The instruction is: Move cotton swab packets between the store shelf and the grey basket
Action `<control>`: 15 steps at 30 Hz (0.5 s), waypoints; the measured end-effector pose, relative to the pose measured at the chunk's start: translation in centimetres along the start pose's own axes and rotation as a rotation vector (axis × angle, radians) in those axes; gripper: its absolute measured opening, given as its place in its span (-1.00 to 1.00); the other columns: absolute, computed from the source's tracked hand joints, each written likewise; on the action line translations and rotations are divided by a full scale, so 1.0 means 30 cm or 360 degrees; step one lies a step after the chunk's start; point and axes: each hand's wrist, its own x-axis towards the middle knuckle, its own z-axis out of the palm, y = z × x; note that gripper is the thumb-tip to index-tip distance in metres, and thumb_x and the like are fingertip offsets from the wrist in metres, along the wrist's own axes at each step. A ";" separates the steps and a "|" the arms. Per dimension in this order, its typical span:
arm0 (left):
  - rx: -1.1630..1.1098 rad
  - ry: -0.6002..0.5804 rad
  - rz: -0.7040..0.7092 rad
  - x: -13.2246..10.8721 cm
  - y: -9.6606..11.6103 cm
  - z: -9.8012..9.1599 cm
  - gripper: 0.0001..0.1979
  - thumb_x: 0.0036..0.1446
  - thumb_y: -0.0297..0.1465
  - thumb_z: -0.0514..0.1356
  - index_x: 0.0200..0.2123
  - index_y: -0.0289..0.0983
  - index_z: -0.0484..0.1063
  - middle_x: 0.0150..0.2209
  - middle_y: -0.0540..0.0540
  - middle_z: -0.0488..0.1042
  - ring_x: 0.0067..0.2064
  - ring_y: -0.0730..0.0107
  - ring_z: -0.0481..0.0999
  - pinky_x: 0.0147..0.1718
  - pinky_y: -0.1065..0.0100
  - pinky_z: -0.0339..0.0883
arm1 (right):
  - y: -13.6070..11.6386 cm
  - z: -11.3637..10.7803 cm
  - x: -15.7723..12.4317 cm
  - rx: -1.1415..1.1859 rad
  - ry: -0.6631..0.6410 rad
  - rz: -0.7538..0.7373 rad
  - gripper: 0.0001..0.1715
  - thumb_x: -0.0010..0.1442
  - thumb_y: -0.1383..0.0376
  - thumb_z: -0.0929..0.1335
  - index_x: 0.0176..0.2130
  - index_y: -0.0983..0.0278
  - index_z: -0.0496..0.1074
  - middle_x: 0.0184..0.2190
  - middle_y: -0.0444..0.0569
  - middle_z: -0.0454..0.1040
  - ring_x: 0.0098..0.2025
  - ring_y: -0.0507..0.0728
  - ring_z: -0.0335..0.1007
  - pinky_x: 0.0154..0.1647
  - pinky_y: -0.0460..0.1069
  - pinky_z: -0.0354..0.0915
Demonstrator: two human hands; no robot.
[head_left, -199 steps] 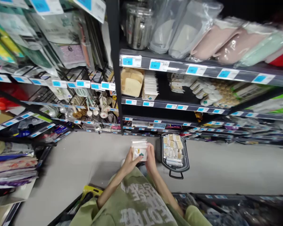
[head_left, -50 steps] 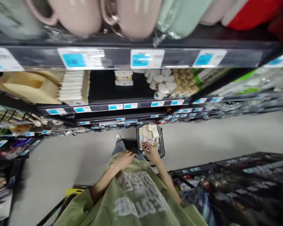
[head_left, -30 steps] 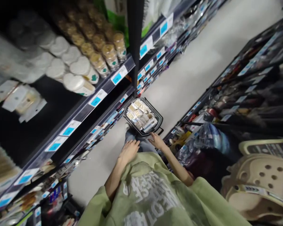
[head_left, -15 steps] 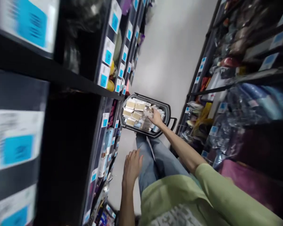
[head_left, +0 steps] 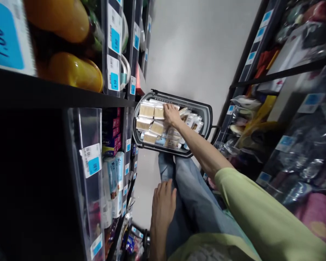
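Observation:
A grey basket with a black rim (head_left: 206,108) stands on the floor by my feet. Rows of clear packs of thin tan sticks (head_left: 146,110) fill its left side; white printed packets (head_left: 195,122) lie loosely at its right. My right hand (head_left: 172,115) reaches into the basket, its fingers laid over the packs near the middle. The surface under my palm is hidden, and I see nothing lifted in that hand. My left hand (head_left: 164,203) hangs in front of my thigh, fingers stretched out and holding nothing.
Dark shelves with price labels (head_left: 114,74) rise close on the left, holding yellow containers (head_left: 76,72) and blue-white tubes (head_left: 116,170). Shelves of plastic-wrapped goods (head_left: 301,152) line the right. Grey floor (head_left: 192,43) runs between them. Another filled basket (head_left: 136,243) sits at lower left.
My right hand has moved left within the basket, from the crumpled clear packets onto the packs of sticks. The view has shifted nearer the basket, and my left hand appears further right.

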 end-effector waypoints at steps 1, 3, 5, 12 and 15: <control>0.0021 -0.0021 -0.0010 0.005 0.001 -0.006 -0.64 0.43 -0.31 -0.06 0.19 -0.24 0.32 0.02 -0.23 0.51 0.03 0.07 0.49 -0.02 0.05 0.38 | -0.004 -0.003 0.001 -0.0033 0.0014 0.0009 -0.19 0.13 0.43 0.41 0.29 0.51 0.11 0.25 0.45 0.22 0.26 0.48 0.09 0.23 0.35 0.09; 0.0058 -0.0052 -0.0028 0.009 0.009 -0.027 -0.62 0.45 -0.33 -0.09 0.21 -0.26 0.31 0.03 -0.21 0.51 0.05 0.10 0.48 0.01 0.07 0.37 | -0.008 -0.021 -0.011 -0.0080 0.0071 0.0012 -0.23 0.08 0.44 0.42 0.24 0.49 0.17 0.20 0.44 0.28 0.22 0.48 0.12 0.18 0.33 0.14; 0.0066 -0.0083 -0.0032 0.003 0.022 -0.051 -0.61 0.45 -0.33 -0.09 0.22 -0.28 0.31 0.04 -0.20 0.50 0.06 0.11 0.48 0.01 0.09 0.36 | -0.004 -0.051 -0.040 -0.0059 0.0144 0.0032 -0.20 0.04 0.40 0.45 0.22 0.50 0.20 0.17 0.43 0.30 0.18 0.48 0.15 0.14 0.30 0.18; 0.0024 0.0021 -0.0029 -0.079 0.094 -0.140 -0.60 0.43 -0.35 -0.05 0.20 -0.31 0.36 0.02 -0.26 0.51 0.05 0.03 0.48 0.02 0.04 0.34 | -0.060 -0.251 -0.386 0.1299 0.0102 0.0284 -0.29 -0.05 0.02 0.51 -0.01 0.39 0.46 -0.09 0.14 0.55 -0.07 0.31 0.47 -0.01 0.17 0.38; -0.0239 0.0246 -0.0047 -0.140 0.138 -0.185 -0.61 0.40 -0.34 -0.02 0.17 -0.31 0.39 0.02 -0.30 0.51 0.08 -0.01 0.47 0.07 -0.02 0.32 | -0.164 -0.360 -0.662 0.2086 -0.0332 0.0308 -0.37 -0.05 -0.07 0.49 -0.16 0.35 0.52 -0.27 0.07 0.60 -0.22 0.25 0.53 -0.13 0.15 0.44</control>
